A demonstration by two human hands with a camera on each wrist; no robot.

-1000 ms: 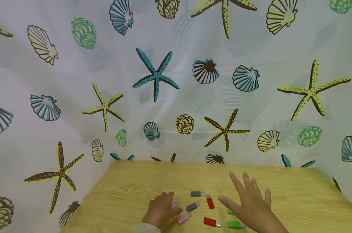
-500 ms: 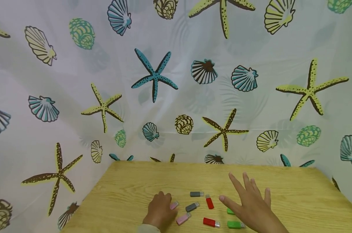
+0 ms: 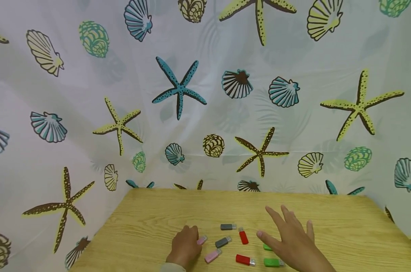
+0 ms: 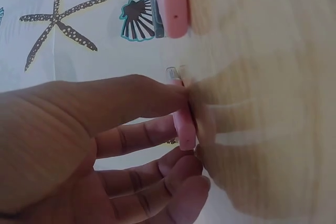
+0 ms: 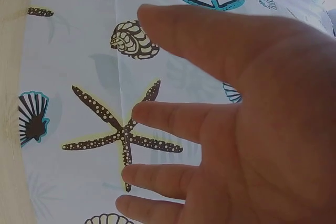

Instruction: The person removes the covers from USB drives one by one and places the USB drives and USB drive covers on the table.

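In the left wrist view my left hand (image 3: 185,245) pinches a pink USB stick (image 4: 184,121) between thumb and fingers, low at the wooden table (image 3: 151,211). Another pink USB stick (image 3: 212,257) lies just beside that hand. Over the right part of the group hovers my right hand (image 3: 291,240), fingers spread and holding nothing. Below it lie a green USB stick (image 3: 272,262) and a second green stick (image 3: 267,247), mostly hidden by the thumb.
Between the hands lie a grey USB stick (image 3: 222,242), a second grey stick (image 3: 227,227), a red USB stick (image 3: 244,259) and another red one (image 3: 243,237). A shell-and-starfish patterned curtain (image 3: 232,124) hangs behind and beside the table.
My left thumb and fingers have closed in on the upper pink USB stick, where the thumb stood apart before. The right hand stays in nearly the same place with its fingers spread.
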